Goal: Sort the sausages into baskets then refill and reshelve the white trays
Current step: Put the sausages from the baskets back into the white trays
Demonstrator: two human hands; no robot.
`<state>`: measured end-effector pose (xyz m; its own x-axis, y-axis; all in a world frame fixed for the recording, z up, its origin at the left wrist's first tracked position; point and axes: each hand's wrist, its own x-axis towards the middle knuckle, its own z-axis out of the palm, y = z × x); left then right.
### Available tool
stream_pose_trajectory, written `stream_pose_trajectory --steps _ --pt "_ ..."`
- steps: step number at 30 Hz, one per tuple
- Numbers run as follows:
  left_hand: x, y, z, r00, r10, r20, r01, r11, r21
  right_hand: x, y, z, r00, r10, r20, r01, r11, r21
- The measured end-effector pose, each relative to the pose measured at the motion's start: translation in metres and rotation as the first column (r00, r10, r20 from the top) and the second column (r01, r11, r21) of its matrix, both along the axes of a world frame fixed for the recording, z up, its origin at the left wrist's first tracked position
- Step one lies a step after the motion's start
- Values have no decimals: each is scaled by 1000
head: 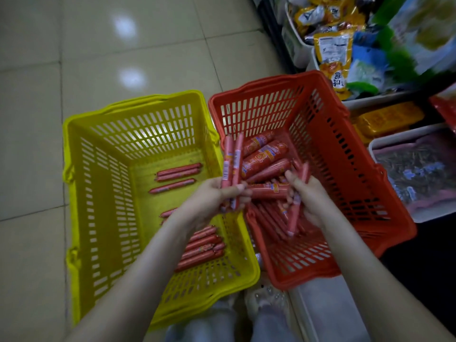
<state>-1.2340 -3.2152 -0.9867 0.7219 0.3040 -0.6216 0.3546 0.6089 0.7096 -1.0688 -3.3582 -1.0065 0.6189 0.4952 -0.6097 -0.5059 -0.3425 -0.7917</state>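
Sorting part done, by our judgement: thin sausages (202, 248) lie in loose rows in the yellow basket (74, 169). The red basket (345, 169), touching it on the right, holds a mixed heap of thick sausages (266, 159) and thin ones not yet picked out, and the white trays (404, 135) on the shelf look not yet refilled. The left hand (217, 193) has its grip closed round a bundle (232, 164) of thin ones, upright over the red basket's near-left edge, and the right hand (311, 196) has its grip closed round a few more above the heap; all have pink-red casings with printed labels.
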Motion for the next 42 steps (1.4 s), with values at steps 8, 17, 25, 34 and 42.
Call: stream_pose_trajectory --steps 8,17,25,34,42 --pt "-7 15 -12 998 54 19 -54 998 -22 -17 -17 -86 864 500 51 -415 767 -488" --pt "-12 17 -13 997 65 38 -63 996 -58 -37 22 -69 613 599 515 -284 775 -564" --pt "-68 28 -41 974 80 -210 24 892 451 -91 50 -5 -22 665 746 -445 662 -604" --pt "-143 8 -139 569 -132 -811 799 321 509 -99 56 -22 -67 764 642 -317 594 -739" --pt "-129 1 -139 286 -321 -903 952 -9 305 -101 56 -18 -73 768 636 -315 588 -745"
